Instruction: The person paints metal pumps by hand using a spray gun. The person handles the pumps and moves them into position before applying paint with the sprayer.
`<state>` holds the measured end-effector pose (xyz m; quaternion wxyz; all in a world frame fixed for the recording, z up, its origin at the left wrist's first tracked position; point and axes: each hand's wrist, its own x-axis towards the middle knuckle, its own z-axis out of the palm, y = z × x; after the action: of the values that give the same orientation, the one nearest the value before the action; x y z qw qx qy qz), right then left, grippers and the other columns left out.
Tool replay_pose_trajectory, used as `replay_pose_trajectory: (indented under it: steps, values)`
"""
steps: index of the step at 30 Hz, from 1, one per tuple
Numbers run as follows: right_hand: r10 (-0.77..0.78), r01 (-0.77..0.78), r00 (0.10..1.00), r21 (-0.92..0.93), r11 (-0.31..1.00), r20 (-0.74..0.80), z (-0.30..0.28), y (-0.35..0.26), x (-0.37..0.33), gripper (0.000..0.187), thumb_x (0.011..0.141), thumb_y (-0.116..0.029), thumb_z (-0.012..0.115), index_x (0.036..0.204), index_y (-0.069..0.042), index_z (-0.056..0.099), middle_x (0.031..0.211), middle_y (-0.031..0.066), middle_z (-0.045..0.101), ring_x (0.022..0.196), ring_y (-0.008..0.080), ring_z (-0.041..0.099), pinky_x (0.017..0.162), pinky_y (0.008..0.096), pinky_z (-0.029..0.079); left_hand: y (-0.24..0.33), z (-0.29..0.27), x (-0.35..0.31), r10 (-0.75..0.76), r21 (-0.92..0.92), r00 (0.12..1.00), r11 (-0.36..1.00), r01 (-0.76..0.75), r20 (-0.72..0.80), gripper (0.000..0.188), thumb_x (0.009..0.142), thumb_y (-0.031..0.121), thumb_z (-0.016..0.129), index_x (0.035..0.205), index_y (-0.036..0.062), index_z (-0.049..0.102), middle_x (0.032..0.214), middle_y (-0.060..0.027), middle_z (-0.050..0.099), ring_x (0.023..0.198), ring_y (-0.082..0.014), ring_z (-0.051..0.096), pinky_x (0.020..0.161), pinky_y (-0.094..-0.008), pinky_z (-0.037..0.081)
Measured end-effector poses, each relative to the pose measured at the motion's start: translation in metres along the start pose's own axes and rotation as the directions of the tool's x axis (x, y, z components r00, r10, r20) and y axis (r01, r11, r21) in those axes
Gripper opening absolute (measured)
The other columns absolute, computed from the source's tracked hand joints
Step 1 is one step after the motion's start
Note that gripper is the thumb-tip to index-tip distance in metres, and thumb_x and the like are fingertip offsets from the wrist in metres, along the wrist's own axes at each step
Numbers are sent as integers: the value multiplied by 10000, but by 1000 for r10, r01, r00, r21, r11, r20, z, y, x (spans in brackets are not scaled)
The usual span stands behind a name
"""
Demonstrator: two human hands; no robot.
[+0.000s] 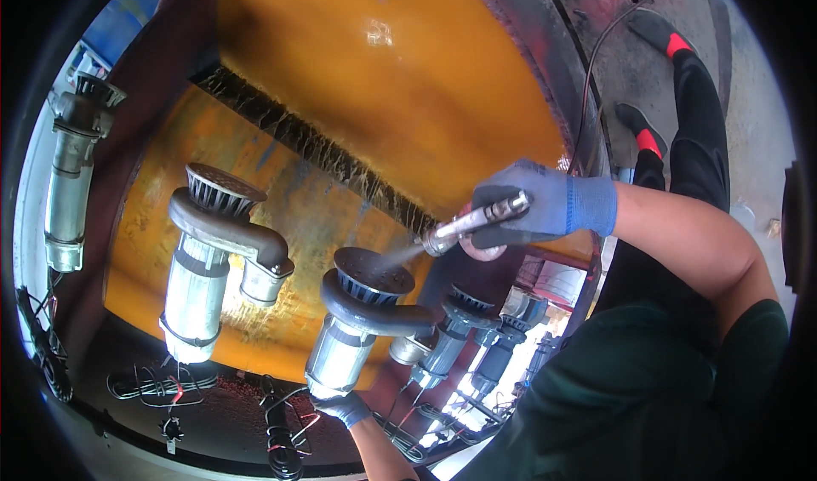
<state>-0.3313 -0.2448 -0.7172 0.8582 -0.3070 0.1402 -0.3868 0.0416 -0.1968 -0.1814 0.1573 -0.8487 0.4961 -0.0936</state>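
My right hand [536, 200], in a blue-grey glove, is closed round a metal spray gun [468, 224]. The gun's nozzle points left, and a pale mist drifts from it onto the slotted top of a submersible pump [345, 336]. That pump has a silver cylindrical body and a dark curved outlet collar. At its lower end is my gloved left hand [345, 409], gripping the base, with some fingers hidden behind it. Another silver pump [200, 285] hangs or stands just to the left, tilted slightly, apart from both hands.
A large yellow-orange curved panel [391, 73] with a dark slot [315, 145] backs the pumps. More pumps stand at far left [70, 183] and to the right [451, 336]. Coiled black cables [162, 383] lie below. A hose [596, 64] runs over the floor at upper right.
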Motion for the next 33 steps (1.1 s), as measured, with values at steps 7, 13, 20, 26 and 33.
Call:
replay_pose_trajectory:
  steps: [7, 13, 20, 26, 33]
  values:
    - [127, -109, 991, -349, 931, 28, 0, -8, -13, 394, 913, -506, 793, 936, -119, 723, 818, 79, 731, 788, 312, 719, 704, 437, 545, 0, -9, 6, -89, -200, 995, 975, 95, 39, 403, 1039, 242, 539, 1380, 48, 631, 1379, -85, 697, 1199, -235, 692, 1025, -403, 564]
    - [47, -55, 998, -258, 965, -37, 12, -20, -13, 420, 939, -537, 757, 893, -122, 711, 760, 54, 732, 728, 284, 721, 687, 414, 547, -21, -10, 8, -194, -542, 980, 819, 187, 44, 442, 1052, 259, 460, 1397, 30, 615, 1409, -131, 668, 1244, -288, 665, 1061, -455, 540]
    - [194, -234, 954, -163, 958, -229, 18, -41, -2, 376, 947, -490, 747, 901, -119, 701, 766, 113, 717, 753, 331, 722, 704, 444, 548, -34, -10, 4, -214, -657, 977, 739, 151, -15, 327, 1021, 175, 555, 1286, 32, 684, 1278, -91, 735, 1120, -233, 719, 931, -387, 587]
    - [251, -211, 967, -410, 887, 47, 37, -87, -13, 337, 905, -430, 823, 954, -116, 712, 817, 124, 709, 788, 346, 724, 707, 469, 558, -32, -4, 10, -285, -877, 942, 387, 284, 179, 669, 1011, 411, 333, 1518, 8, 501, 1539, -196, 554, 1394, -363, 561, 1172, -501, 456]
    - [-16, -54, 987, -428, 902, -159, 68, -134, -23, 296, 929, -224, 800, 1140, -50, 686, 988, 140, 692, 903, 314, 731, 796, 368, 577, -47, 10, 5, -458, -887, 889, 410, 211, 0, 742, 1040, 539, 284, 1515, 19, 516, 1526, -187, 551, 1401, -377, 535, 1185, -527, 417]
